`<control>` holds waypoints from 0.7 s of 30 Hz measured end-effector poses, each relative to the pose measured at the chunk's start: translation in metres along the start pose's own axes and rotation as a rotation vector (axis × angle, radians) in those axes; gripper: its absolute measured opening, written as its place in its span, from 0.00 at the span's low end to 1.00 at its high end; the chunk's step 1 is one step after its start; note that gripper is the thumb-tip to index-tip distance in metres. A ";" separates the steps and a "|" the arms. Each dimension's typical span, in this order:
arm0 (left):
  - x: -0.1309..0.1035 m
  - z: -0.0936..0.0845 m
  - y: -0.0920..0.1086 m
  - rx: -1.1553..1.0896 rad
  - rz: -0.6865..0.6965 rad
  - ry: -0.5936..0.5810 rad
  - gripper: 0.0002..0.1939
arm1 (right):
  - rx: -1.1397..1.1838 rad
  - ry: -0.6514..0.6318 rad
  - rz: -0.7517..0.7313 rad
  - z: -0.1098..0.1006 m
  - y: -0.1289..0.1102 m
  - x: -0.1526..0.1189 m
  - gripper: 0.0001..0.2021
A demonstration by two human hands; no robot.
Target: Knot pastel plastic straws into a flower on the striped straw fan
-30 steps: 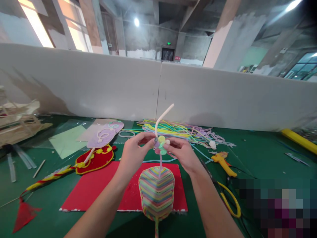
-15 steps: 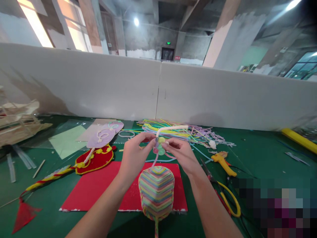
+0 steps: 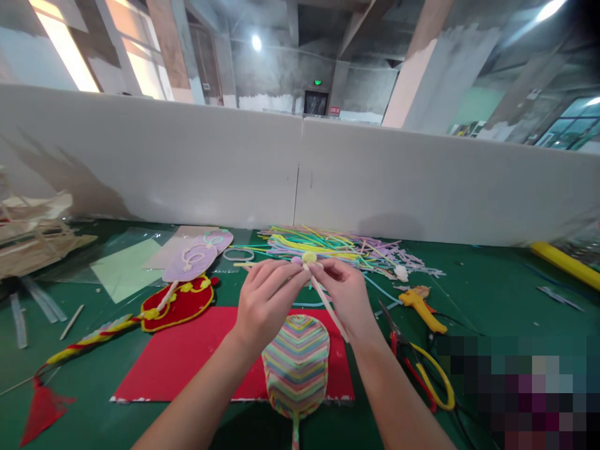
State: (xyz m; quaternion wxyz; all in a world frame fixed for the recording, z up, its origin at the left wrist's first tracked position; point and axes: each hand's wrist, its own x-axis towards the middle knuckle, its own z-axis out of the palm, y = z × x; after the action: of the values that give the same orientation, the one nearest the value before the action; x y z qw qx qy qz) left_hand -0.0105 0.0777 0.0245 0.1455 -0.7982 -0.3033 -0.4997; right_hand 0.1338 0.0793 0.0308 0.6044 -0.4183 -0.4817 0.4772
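A flower-like cluster of small coloured discs (image 3: 309, 257), yellow and purple on the visible side, sits between my two hands over the far edge of the red board. My left hand (image 3: 268, 299) pinches its left side. On the other side, the fingers of my right hand (image 3: 345, 290) are closed on it. A white fuzzy pipe cleaner (image 3: 327, 301) slants from the cluster down past my right palm. Below them is a fan-shaped piece (image 3: 297, 369) with striped pastel chevrons and a twisted handle. My fingers hide the lower part of the cluster.
Under the fan lies the red board (image 3: 187, 362). Pipe cleaners (image 3: 323, 244) are heaped at the back. Scissors (image 3: 438, 375) and a yellow glue gun (image 3: 424, 309) lie right. Left are a red fan (image 3: 180, 306) with tassel, a purple piece (image 3: 197, 256) and green paper (image 3: 122, 269).
The cluster has been turned over in my hands. Its white pipe cleaner pointed up and right before and now points down and right. My left hand has closed further over the cluster.
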 end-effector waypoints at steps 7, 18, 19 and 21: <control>-0.006 0.004 0.000 -0.028 0.053 0.013 0.18 | 0.047 -0.016 0.051 0.000 0.000 -0.001 0.07; 0.009 0.006 0.017 -0.042 -0.249 -0.007 0.09 | 0.108 0.077 0.058 -0.002 0.005 0.004 0.07; 0.010 0.007 0.020 -0.065 -0.321 -0.019 0.09 | 0.094 0.092 0.042 -0.002 0.005 0.003 0.07; 0.012 0.006 0.025 -0.103 -0.444 -0.070 0.08 | 0.082 0.114 0.013 -0.001 0.004 0.002 0.07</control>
State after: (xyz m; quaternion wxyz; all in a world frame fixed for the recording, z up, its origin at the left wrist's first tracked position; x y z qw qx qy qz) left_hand 0.0136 0.0655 0.0338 -0.0194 -0.7351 -0.4505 -0.5063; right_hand 0.1345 0.0823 0.0271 0.6443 -0.4230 -0.4237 0.4759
